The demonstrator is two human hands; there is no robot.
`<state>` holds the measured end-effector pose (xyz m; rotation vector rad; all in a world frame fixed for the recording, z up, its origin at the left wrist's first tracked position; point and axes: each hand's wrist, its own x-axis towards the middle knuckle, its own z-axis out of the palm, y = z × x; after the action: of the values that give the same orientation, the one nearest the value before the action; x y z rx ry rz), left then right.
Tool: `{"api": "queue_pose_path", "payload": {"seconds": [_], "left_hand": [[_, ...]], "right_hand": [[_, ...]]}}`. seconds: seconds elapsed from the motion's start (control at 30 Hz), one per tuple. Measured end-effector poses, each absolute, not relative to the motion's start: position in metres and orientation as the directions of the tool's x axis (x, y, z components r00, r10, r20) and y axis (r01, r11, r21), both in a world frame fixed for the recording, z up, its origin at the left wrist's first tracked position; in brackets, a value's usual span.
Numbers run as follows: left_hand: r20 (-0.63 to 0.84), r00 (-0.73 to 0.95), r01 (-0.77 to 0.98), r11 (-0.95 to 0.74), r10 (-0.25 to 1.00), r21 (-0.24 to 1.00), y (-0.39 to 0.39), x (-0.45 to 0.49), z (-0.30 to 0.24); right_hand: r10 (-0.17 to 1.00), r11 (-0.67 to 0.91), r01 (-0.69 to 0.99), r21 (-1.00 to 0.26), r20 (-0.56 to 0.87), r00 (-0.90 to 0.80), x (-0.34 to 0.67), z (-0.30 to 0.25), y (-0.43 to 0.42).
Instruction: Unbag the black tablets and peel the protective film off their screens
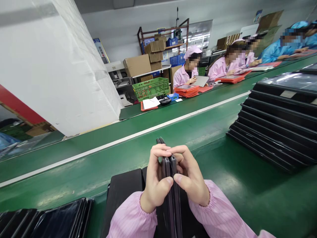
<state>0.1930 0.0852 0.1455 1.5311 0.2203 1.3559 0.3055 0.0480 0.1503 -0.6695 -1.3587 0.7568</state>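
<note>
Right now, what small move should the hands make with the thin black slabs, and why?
Probably lower the thin black slabs flat onto the flat black piece below: the left hand and right hand pinch them upright, so they could tip.

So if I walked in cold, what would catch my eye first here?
Front and centre, the person's left hand and right hand pinch slim black slabs held edge-up above a green conveyor belt. To the right, a long overlapping row of black panels lies fanned on the belt. Beyond it, co-workers in pink smocks sit along a further belt, near stacked red trays and a green plastic crate.
</note>
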Motion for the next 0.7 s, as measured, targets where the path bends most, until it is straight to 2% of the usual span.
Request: {"api": "queue_pose_path", "payload": {"seconds": [0.13, 0.27, 0.57, 0.63, 0.7], "left_hand": [[0.64, 0.284, -0.387, -0.526, 0.714, 0.758, 0.084, 0.192, 0.145], [0.641, 0.297, -0.403, -0.515, 0.708, 0.756, 0.083, 0.192, 0.146], [0.693, 0.204, -0.383, -0.595, 0.691, 0.707, 0.082, 0.194, 0.142], [0.67, 0.13, -0.431, -0.567, 0.731, 0.702, 0.083, 0.197, 0.134], [0.571, 0.033, -0.46, -0.494, 0.82, 0.737, 0.088, 0.201, 0.123]], "right_hand": [[0.805, 0.593, -0.077, -0.802, 0.59, 0.06, 0.305, 0.149, 0.046], [0.81, 0.586, -0.077, -0.807, 0.582, 0.065, 0.305, 0.149, 0.046], [0.789, 0.613, -0.034, -0.789, 0.611, 0.063, 0.304, 0.149, 0.044], [0.782, 0.62, 0.012, -0.784, 0.619, 0.076, 0.304, 0.154, 0.044], [0.791, 0.6, 0.071, -0.797, 0.604, 0.096, 0.304, 0.158, 0.043]]}}
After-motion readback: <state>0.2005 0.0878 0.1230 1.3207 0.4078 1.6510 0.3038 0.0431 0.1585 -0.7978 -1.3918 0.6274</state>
